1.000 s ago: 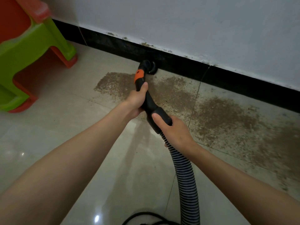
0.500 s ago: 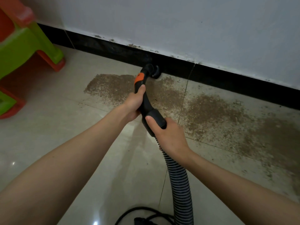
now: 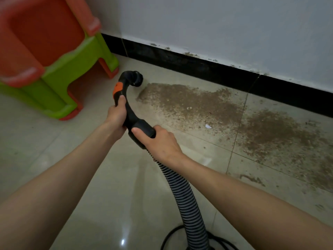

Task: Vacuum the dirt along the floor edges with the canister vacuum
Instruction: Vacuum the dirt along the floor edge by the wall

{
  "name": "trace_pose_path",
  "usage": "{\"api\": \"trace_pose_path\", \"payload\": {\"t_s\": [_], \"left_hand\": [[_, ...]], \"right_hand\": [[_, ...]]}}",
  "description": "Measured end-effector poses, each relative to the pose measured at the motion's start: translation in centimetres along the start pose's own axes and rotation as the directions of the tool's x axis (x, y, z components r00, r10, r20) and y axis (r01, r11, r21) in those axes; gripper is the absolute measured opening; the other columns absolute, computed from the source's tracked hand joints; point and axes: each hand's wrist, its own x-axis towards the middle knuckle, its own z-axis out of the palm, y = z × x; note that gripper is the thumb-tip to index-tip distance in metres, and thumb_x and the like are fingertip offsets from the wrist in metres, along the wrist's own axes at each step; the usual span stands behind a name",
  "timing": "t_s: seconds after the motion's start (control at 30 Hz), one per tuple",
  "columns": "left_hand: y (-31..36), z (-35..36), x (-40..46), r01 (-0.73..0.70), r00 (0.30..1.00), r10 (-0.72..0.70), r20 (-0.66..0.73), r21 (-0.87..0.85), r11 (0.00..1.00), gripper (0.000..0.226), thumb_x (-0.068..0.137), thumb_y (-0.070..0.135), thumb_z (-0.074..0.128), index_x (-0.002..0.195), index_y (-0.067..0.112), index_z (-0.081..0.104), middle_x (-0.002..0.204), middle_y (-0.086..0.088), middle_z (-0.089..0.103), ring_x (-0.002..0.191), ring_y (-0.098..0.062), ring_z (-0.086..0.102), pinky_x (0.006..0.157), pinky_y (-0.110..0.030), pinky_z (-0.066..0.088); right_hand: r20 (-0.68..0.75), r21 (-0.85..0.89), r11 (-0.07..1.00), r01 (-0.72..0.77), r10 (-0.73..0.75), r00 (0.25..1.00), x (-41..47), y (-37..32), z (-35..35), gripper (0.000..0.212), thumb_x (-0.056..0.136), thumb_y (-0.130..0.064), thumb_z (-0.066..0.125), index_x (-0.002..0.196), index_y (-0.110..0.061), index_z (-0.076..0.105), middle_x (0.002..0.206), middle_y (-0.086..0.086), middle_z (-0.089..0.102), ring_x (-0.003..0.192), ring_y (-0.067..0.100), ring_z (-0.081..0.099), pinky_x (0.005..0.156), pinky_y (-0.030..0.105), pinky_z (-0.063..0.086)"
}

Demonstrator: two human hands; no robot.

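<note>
Both hands, left (image 3: pixel 116 117) and right (image 3: pixel 162 141), clenched around the vacuum handle (image 3: pixel 132 120), dirt (image 3: pixel 194 103) just beyond

Two hands, left hand (image 3: pixel 116 116) and right hand (image 3: pixel 160 141), grip one vacuum handle (image 3: pixel 130 112) trailing one ribbed hose (image 3: pixel 187 201), with two stacked stools (image 3: pixel 48 56) beyond the left and one dirt patch (image 3: pixel 216 112) beyond the right.

Our view loses the ribbed hose (image 3: pixel 187 199) and black cable (image 3: pixel 173 235) at the bottom edge | canister unseen | stacked plastic stools (image 3: pixel 54 56) blurred, cropped left and top | nozzle mouth (image 3: pixel 137 80) faces away from us
</note>
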Motion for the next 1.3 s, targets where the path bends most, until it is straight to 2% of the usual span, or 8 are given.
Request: {"api": "trace_pose_path", "payload": {"t_s": [0.1,0.23,0.4,0.53,0.6,0.83,1.0,1.3], "left_hand": [[-0.4,-2.5,0.6,0.049,0.998,-0.049,-0.028,-0.021,0.999,0.053,0.101,0.042,0.04,0.132,-0.001,0.04,0.085,-0.006,0.051,0.07,-0.018,0.052,0.075,-0.034,0.046],[-0.8,-3.8,1.0,0.085,0.996,-0.085,-0.024,-0.023,0.996,0.054,0.101,0.041,0.039,0.133,-0.002,0.04,0.09,-0.008,0.052,0.075,-0.021,0.053,0.078,-0.035,0.046],[-0.7,-2.5,1.2,0.089,0.996,-0.089,0.012,0.007,0.996,0.054,0.101,0.042,0.038,0.132,-0.002,0.039,0.089,-0.006,0.053,0.074,-0.019,0.054,0.078,-0.034,0.047],[-0.4,-0.5,1.1,0.076,0.996,-0.078,0.053,0.044,0.996,0.057,0.101,0.043,0.039,0.137,-0.002,0.038,0.119,-0.016,0.057,0.101,-0.027,0.06,0.081,-0.034,0.047],[-0.2,0.6,0.9,0.063,0.995,-0.066,0.069,0.048,0.997,0.057,0.101,0.042,0.039,0.137,-0.001,0.038,0.124,-0.016,0.056,0.106,-0.026,0.059,0.078,-0.033,0.047],[-0.6,3.9,0.0,0.08,0.987,-0.088,0.136,0.058,0.995,0.054,0.101,0.042,0.041,0.133,-0.001,0.042,0.086,-0.005,0.053,0.071,-0.017,0.053,0.063,-0.026,0.047],[-1.1,6.1,-1.2,0.073,0.979,-0.088,0.182,0.084,0.994,0.051,0.101,0.041,0.041,0.13,0.001,0.044,0.088,-0.004,0.054,0.076,-0.016,0.055,0.059,-0.026,0.045],[-1.7,10.4,-3.3,0.062,0.957,-0.091,0.277,0.112,0.992,0.053,0.1,0.043,0.041,0.134,0.003,0.042,0.092,-0.006,0.055,0.081,-0.019,0.056,0.077,-0.033,0.048]], "right_hand": [[0.044,0.002,1.0,-0.001,0.001,0.999,0.2,-1.0,2.1,0.06,0.084,-0.076,0.048,0.096,-0.018,0.054,0.088,0.003,0.063,0.079,0.026,0.065,0.07,0.042,0.056],[0.061,-0.029,1.0,-0.003,0.005,0.998,0.3,-1.1,3.6,0.059,0.084,-0.076,0.047,0.096,-0.018,0.052,0.086,0.0,0.06,0.08,0.023,0.062,0.06,0.034,0.046],[0.024,-0.02,1.0,-0.021,0.021,0.999,0.4,-0.6,2.9,0.06,0.084,-0.075,0.048,0.097,-0.017,0.053,0.089,0.002,0.062,0.082,0.024,0.063,0.066,0.036,0.051],[-0.005,0.013,0.999,-0.051,0.052,0.999,0.4,-0.1,1.3,0.063,0.084,-0.075,0.049,0.103,-0.015,0.056,0.095,0.006,0.065,0.084,0.026,0.066,0.076,0.044,0.057],[-0.021,0.013,0.998,-0.063,0.063,0.998,0.3,0.2,0.5,0.063,0.084,-0.075,0.049,0.103,-0.015,0.056,0.095,0.006,0.065,0.085,0.027,0.066,0.078,0.046,0.057],[-0.058,0.061,0.994,-0.091,0.094,0.994,-0.5,1.7,-2.1,0.062,0.083,-0.074,0.051,0.1,-0.014,0.057,0.093,0.008,0.066,0.081,0.03,0.067,0.077,0.049,0.058],[-0.082,0.083,0.99,-0.111,0.118,0.99,-1.8,3.2,-3.5,0.061,0.083,-0.073,0.051,0.098,-0.014,0.056,0.09,0.008,0.067,0.078,0.03,0.068,0.076,0.05,0.058],[-0.148,0.138,0.978,-0.154,0.174,0.973,-3.3,5.6,-6.4,0.058,0.082,-0.074,0.052,0.095,-0.017,0.055,0.088,0.006,0.066,0.078,0.027,0.068,0.074,0.05,0.059]]}}
